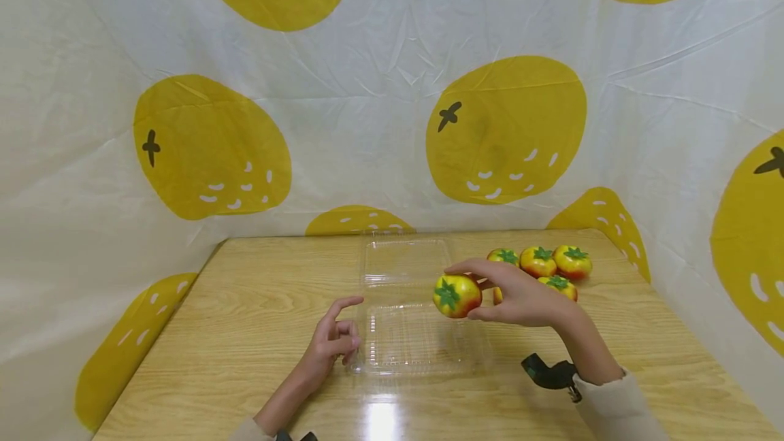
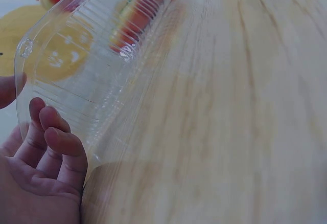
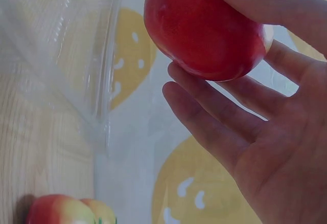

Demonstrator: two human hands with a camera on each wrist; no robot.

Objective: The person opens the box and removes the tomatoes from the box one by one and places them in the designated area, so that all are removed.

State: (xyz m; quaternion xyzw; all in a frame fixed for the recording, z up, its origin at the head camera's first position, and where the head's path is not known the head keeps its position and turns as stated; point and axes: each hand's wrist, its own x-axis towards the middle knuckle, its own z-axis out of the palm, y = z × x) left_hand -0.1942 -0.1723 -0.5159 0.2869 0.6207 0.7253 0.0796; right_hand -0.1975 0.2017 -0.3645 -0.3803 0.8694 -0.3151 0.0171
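Note:
My right hand (image 1: 517, 295) grips a glossy yellow-and-red, persimmon-like fruit (image 1: 456, 295) between thumb and fingers. Its green leafy cap faces left in the head view, and its red side (image 3: 204, 29) shows in the right wrist view. The fruit is above the right part of an open clear plastic container (image 1: 404, 339), whose lid (image 1: 404, 260) is folded back behind it. At the container's left edge is my left hand (image 1: 327, 346), its thumb by the rim and several fingers curled. The left wrist view shows these fingers (image 2: 66, 142) against the clear wall.
Several more such fruits (image 1: 572, 262) stand in a group at the table's back right, partly hidden by my right hand. The wooden table (image 1: 263, 305) meets a white curtain (image 1: 367, 155) with large yellow fruit prints at its back and sides.

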